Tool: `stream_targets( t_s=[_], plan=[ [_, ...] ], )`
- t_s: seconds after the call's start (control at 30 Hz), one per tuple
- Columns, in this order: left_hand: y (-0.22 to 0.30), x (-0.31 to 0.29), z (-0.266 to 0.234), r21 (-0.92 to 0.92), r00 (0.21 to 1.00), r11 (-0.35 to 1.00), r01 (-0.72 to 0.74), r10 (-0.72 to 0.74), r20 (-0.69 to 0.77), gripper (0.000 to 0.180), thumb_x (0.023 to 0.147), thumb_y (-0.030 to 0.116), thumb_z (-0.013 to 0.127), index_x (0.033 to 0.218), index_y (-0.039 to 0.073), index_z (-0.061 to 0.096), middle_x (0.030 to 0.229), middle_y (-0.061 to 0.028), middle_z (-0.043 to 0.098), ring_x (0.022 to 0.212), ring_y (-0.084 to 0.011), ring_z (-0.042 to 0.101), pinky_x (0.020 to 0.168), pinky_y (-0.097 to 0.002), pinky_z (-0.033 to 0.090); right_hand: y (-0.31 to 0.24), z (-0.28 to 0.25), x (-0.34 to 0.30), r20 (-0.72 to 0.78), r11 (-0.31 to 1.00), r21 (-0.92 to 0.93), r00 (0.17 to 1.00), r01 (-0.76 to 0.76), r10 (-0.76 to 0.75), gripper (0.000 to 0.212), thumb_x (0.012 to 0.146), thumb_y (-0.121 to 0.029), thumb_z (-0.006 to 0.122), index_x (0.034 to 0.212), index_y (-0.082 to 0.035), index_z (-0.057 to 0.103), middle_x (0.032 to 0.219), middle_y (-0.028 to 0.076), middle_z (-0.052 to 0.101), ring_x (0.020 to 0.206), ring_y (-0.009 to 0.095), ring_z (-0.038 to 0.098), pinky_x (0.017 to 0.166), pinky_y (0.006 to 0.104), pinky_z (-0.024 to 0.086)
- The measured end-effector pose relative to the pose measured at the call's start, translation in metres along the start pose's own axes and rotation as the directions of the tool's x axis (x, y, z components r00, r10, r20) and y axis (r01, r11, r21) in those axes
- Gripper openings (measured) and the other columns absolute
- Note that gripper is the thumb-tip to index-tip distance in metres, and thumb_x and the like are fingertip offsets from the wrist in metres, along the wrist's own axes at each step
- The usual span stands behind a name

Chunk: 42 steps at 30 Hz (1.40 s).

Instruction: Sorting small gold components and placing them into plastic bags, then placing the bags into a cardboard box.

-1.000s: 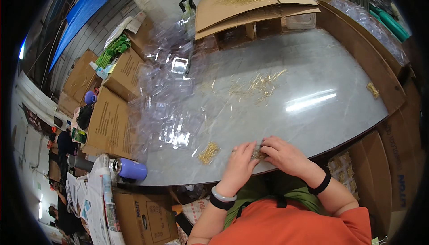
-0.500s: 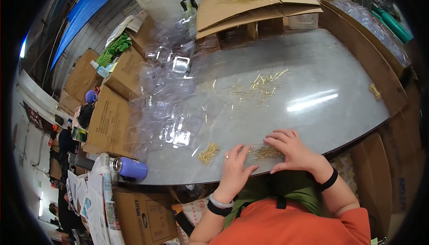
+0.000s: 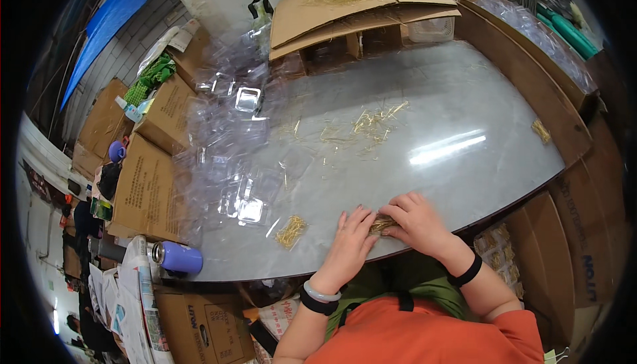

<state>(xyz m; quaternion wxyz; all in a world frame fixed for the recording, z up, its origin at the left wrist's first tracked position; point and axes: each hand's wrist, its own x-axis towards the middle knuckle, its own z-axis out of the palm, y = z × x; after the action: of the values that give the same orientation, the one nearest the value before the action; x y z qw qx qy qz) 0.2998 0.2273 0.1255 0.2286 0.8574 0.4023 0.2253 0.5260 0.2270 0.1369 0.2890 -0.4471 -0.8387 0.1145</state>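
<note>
At the table's near edge, my right hand (image 3: 419, 228) curls its fingers around a small heap of thin gold-coloured pins (image 3: 381, 223), apparently in a clear plastic case; the hand covers much of it. My left hand (image 3: 350, 243) lies just left of the heap, palm down, fingers stretched out and thumb beside the heap. Left of that hand, more gold pins (image 3: 290, 232) sit in a small clear case. Loose gold pins (image 3: 375, 122) are scattered farther up the grey table (image 3: 345, 185).
Clear plastic cases (image 3: 229, 155) pile along the table's left side. A purple bottle (image 3: 181, 258) stands at the near left corner. Flattened cardboard (image 3: 361, 12) holds more pins at the back. A cardboard wall (image 3: 524, 78) borders the right side, near another small pin bunch (image 3: 541, 131).
My right hand has moved left and its fingers have closed in on the pin heap. My left hand has come closer against the heap's left side. The whole view has shifted slightly.
</note>
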Motion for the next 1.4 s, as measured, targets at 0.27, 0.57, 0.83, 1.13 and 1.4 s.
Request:
stream_targets(
  t_s=[0.27,0.57,0.83,1.13,1.4],
  plan=[
    [0.023,-0.003,0.002,0.107,0.998,0.994,-0.028,0.034,-0.055,0.074,0.088,0.019,0.075,0.147,-0.005,0.038,0.149,-0.0256,0.039,0.141,-0.046,0.037,0.119,-0.0553,0.029,-0.034,0.011,-0.022,-0.121,0.973,0.204,0.983,-0.11,0.137,0.059,0.089,-0.001,0.063,0.143,0.005,0.041,0.147,0.028,0.041,0.136,0.047,0.042,0.114,0.0493,0.038],
    [0.012,-0.004,0.012,0.044,0.989,0.999,0.028,-0.021,-0.143,0.068,0.088,0.014,0.075,0.145,-0.004,0.043,0.145,-0.0272,0.044,0.137,-0.0475,0.041,0.116,-0.0522,0.035,-0.017,-0.009,-0.002,0.01,0.956,0.292,1.0,-0.008,0.006,0.069,0.081,0.006,0.058,0.148,0.0,0.041,0.145,0.024,0.049,0.137,0.041,0.044,0.114,0.0475,0.038],
    [0.016,-0.006,0.007,0.018,0.989,1.0,0.008,-0.005,-0.149,0.069,0.088,0.01,0.075,0.147,-0.004,0.041,0.145,-0.0283,0.044,0.134,-0.0481,0.044,0.111,-0.0493,0.04,-0.023,0.008,-0.006,0.039,0.982,0.126,0.99,-0.142,0.138,0.066,0.082,-0.003,0.067,0.144,-0.002,0.045,0.135,0.02,0.055,0.129,0.04,0.049,0.108,0.0471,0.041],
    [0.004,-0.008,0.016,0.003,0.987,1.0,0.01,-0.009,-0.163,0.075,0.087,0.006,0.073,0.151,-0.004,0.035,0.146,-0.0277,0.043,0.135,-0.047,0.044,0.111,-0.048,0.042,-0.046,0.047,-0.007,-0.086,0.831,0.542,0.975,-0.127,0.205,0.079,0.08,0.004,0.054,0.155,0.002,0.027,0.159,0.025,0.03,0.15,0.041,0.027,0.124,0.0444,0.025],
    [-0.002,-0.012,-0.004,-0.389,0.991,0.921,0.002,-0.053,-0.12,0.123,0.076,0.007,0.086,0.162,0.004,-0.002,0.156,-0.0282,0.034,0.139,-0.0418,0.045,0.113,-0.0469,0.041,-0.032,0.011,0.002,-0.006,0.939,0.341,0.999,0.043,-0.043,0.072,0.08,-0.009,0.069,0.146,0.001,0.042,0.151,0.024,0.043,0.143,0.042,0.039,0.12,0.0502,0.032]
  ],
)
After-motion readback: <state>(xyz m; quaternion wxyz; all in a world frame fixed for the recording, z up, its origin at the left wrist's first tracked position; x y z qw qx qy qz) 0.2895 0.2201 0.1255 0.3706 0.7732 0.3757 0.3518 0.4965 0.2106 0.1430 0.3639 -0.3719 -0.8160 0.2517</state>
